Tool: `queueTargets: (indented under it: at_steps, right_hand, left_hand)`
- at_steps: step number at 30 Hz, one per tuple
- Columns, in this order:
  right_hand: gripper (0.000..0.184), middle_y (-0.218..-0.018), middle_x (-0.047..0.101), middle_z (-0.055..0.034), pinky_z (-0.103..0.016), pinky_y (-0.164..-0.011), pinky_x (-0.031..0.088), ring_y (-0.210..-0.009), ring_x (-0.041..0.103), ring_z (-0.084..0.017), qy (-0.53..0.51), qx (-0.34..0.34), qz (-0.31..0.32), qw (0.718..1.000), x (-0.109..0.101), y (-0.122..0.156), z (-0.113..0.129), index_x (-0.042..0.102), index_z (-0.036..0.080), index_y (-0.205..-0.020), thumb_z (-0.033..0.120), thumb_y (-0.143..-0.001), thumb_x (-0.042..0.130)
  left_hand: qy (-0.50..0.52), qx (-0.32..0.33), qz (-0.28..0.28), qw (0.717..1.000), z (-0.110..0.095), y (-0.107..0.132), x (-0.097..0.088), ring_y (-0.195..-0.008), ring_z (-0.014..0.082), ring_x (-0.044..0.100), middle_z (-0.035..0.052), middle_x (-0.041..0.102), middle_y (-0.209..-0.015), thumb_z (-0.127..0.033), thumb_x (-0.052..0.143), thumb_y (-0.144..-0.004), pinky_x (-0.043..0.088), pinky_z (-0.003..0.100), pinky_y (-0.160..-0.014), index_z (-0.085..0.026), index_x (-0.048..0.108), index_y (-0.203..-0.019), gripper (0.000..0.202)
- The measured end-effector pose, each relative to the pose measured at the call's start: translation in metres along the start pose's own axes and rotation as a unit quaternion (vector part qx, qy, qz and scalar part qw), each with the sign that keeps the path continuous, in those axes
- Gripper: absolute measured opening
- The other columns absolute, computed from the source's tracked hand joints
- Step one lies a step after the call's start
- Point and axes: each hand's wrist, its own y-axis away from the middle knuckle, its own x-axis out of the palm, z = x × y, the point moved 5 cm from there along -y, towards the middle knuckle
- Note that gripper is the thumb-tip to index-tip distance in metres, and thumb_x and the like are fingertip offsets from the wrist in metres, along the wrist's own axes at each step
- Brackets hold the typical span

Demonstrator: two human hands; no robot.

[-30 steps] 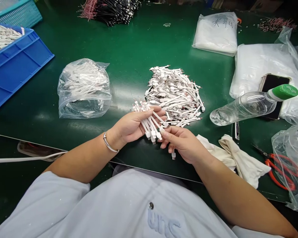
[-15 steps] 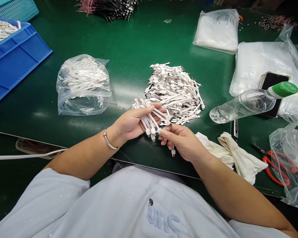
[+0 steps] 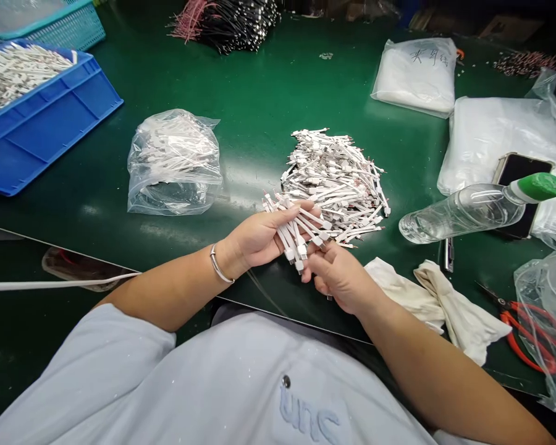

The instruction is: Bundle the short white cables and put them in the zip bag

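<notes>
Right hand point(image 3: 338, 278) is moving up against the bundle of short white cables point(image 3: 291, 232), and the connector dangling below it is now nearly hidden. How's the grip looking?

Left hand point(image 3: 259, 238) is cradling the bundle, its fingers point(image 3: 301, 211) pressing together over the cables, while the right fingertips point(image 3: 315, 262) are pinching the lower connector ends.

What's lying around the grip?

Right behind it, a loose pile of matching cables point(image 3: 338, 185) is sitting on the green bench mat point(image 3: 259, 80). Left of the grip, a clear plastic bag of cables point(image 3: 173, 164) is resting, with a blue plastic crate point(image 3: 41, 130) farther out.

And on the right?

Beyond the right hand, a water bottle point(image 3: 463, 213) is lying across a phone point(image 3: 523, 170). Closer to the right wrist, crumpled white cloth point(image 3: 458, 306) is lying beside red-handled snips point(image 3: 528, 334), which are partly under another plastic bag point(image 3: 544, 327).
</notes>
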Motion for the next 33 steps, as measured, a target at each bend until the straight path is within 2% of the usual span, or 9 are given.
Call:
queueTargets:
  at_steps: [4,9,14,17,20,24,29,33]
  right_hand:
    - [0.041,-0.056,0.056,0.0033,-0.017,-0.033,0.025,-0.039,0.040,-0.005,0.052,-0.021,-0.023,0.998,0.000,0.001,0.000,0.054,0.017,-0.073,0.052,-0.069,0.074]
    - [0.041,-0.062,0.061,-0.0004,-0.017,-0.037,0.030,-0.047,0.050,-0.007,0.017,-0.035,-0.056,0.998,-0.009,-0.001,0.007,0.057,0.016,-0.070,0.052,-0.066,0.076]
    - [0.049,-0.057,0.059,0.0006,-0.016,-0.037,0.032,-0.045,0.050,-0.006,-0.024,-0.041,-0.084,0.995,-0.013,-0.002,0.009,0.060,0.015,-0.070,0.061,-0.063,0.075]
    - [0.050,-0.062,0.061,0.0002,-0.015,-0.037,0.033,-0.048,0.052,-0.006,-0.043,-0.028,-0.067,0.996,-0.010,-0.003,0.006,0.061,0.015,-0.074,0.061,-0.060,0.077]
    - [0.044,-0.066,0.062,0.0004,-0.015,-0.038,0.033,-0.053,0.054,-0.007,-0.044,-0.018,-0.041,0.998,-0.007,-0.004,0.004,0.063,0.015,-0.076,0.051,-0.058,0.083]
    - [0.041,-0.065,0.061,-0.0006,-0.016,-0.039,0.033,-0.053,0.053,-0.007,-0.023,-0.025,-0.051,0.998,-0.007,-0.003,0.004,0.063,0.015,-0.073,0.051,-0.064,0.078]
    - [0.033,-0.062,0.060,0.0002,-0.016,-0.040,0.033,-0.052,0.049,-0.006,0.039,-0.012,0.004,0.999,-0.004,0.001,0.004,0.063,0.015,-0.068,0.046,-0.068,0.077]
    - [0.031,-0.065,0.062,0.0006,-0.015,-0.039,0.034,-0.051,0.050,-0.006,0.056,-0.015,-0.003,0.998,-0.005,0.003,0.006,0.064,0.017,-0.071,0.046,-0.071,0.074]
  left_hand:
    - [0.005,-0.006,0.001,1.000,0.003,0.001,-0.001,-0.082,0.0164,0.067,0.0060,0.070,-0.091,-0.014,0.043,-0.093,0.051,0.032,-0.081,-0.012,0.067,-0.092,0.024]
    - [0.005,-0.012,-0.012,1.000,0.001,0.001,0.000,-0.080,0.0158,0.067,0.0057,0.070,-0.089,-0.012,0.046,-0.091,0.048,0.034,-0.088,-0.012,0.069,-0.089,0.022]
    - [0.006,-0.003,-0.010,1.000,0.000,0.001,0.001,-0.083,0.0164,0.067,0.0070,0.071,-0.091,-0.014,0.042,-0.093,0.047,0.033,-0.091,-0.011,0.069,-0.090,0.027]
    - [0.006,-0.012,-0.011,1.000,0.001,0.001,0.001,-0.084,0.0175,0.067,0.0074,0.070,-0.092,-0.016,0.041,-0.094,0.046,0.037,-0.094,-0.011,0.069,-0.090,0.029]
    - [0.000,-0.022,-0.016,1.000,0.002,0.001,0.001,-0.085,0.0193,0.067,0.0078,0.070,-0.094,-0.017,0.040,-0.094,0.047,0.040,-0.092,-0.012,0.068,-0.091,0.029]
    - [-0.011,-0.020,-0.014,1.000,0.002,-0.001,0.000,-0.085,0.0199,0.067,0.0086,0.070,-0.096,-0.018,0.042,-0.093,0.048,0.039,-0.090,-0.011,0.068,-0.093,0.027]
    - [-0.006,-0.016,-0.007,1.000,0.002,-0.001,-0.001,-0.087,0.0190,0.067,0.0083,0.071,-0.096,-0.018,0.044,-0.092,0.048,0.038,-0.092,-0.011,0.069,-0.095,0.025]
    - [0.003,-0.008,-0.008,1.000,0.000,-0.001,0.000,-0.088,0.0189,0.067,0.0090,0.071,-0.096,-0.017,0.044,-0.092,0.044,0.038,-0.098,-0.010,0.068,-0.097,0.026]
